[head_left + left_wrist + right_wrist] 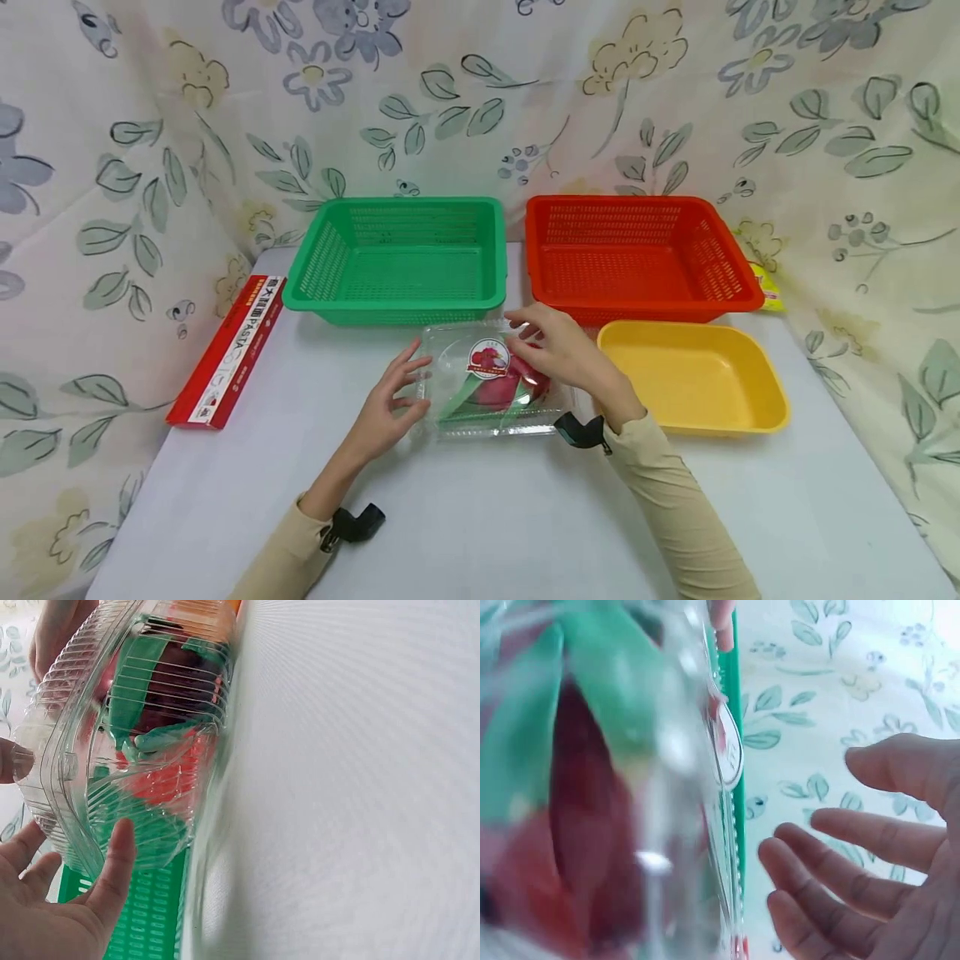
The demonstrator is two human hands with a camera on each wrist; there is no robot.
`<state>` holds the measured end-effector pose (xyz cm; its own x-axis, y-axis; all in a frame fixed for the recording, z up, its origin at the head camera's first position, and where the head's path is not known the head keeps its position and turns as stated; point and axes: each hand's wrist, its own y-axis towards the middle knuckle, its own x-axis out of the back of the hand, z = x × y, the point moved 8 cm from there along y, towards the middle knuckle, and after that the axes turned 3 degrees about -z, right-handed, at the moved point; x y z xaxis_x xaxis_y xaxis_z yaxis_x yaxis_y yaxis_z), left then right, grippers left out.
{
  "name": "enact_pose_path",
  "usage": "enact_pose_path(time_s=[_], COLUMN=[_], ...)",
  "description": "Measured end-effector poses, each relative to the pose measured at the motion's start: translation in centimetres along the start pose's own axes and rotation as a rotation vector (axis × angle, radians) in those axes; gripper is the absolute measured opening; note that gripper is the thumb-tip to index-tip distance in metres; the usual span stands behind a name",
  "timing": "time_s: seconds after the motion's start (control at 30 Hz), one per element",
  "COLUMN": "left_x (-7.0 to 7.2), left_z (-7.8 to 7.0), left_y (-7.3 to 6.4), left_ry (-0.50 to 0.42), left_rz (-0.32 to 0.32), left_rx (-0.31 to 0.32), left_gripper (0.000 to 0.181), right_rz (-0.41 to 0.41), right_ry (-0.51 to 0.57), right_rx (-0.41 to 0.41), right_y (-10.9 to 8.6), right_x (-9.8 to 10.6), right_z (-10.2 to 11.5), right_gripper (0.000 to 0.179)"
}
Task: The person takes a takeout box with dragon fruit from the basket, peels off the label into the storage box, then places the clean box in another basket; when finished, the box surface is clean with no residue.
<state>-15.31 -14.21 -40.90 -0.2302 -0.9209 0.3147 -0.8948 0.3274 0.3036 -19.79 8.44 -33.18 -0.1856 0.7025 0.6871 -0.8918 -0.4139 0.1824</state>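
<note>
A clear plastic clamshell box (459,385) lies on the white table with a round label (488,359) on its lid. Inside it is a dark red, fruit-like item (184,682) with green leaf-shaped pieces. At the box's left edge is my left hand (386,412), fingers spread; in the left wrist view its fingertips are at the box's corner, though firm contact is hard to tell. My right hand (562,354) hovers over the right part of the lid, its fingers loosely bent and apart from the box in the right wrist view.
Behind the box stand a green basket (397,318) and a red basket (645,315). A yellow tray (690,392) sits to the right. On the left lies a red pasta box (228,354). A yellow packet (768,287) shows partly behind the red basket.
</note>
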Motion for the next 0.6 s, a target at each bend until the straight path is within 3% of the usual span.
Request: enact_pose_path(time_s=[0.2, 0.43, 0.6], left_x=[-0.1, -0.3, -0.4], left_z=[1.1, -1.8, -1.9], left_y=[-0.2, -0.3, -0.2], left_ry=[0.011, -0.019, -0.035], left_rz=[0.015, 0.007, -0.017], left_rx=[-0.027, 0.009, 0.020], left_gripper=[0.051, 0.046, 0.046], right_rz=[0.056, 0.040, 0.020], right_ry=[-0.158, -0.256, -0.245], right_rx=[-0.006, -0.038, -0.061], right_y=[-0.1, -0.5, -0.3], right_x=[-1.9, -2.8, -3.0], right_z=[0.5, 0.4, 0.3], right_gripper=[0.046, 0.044, 0.037])
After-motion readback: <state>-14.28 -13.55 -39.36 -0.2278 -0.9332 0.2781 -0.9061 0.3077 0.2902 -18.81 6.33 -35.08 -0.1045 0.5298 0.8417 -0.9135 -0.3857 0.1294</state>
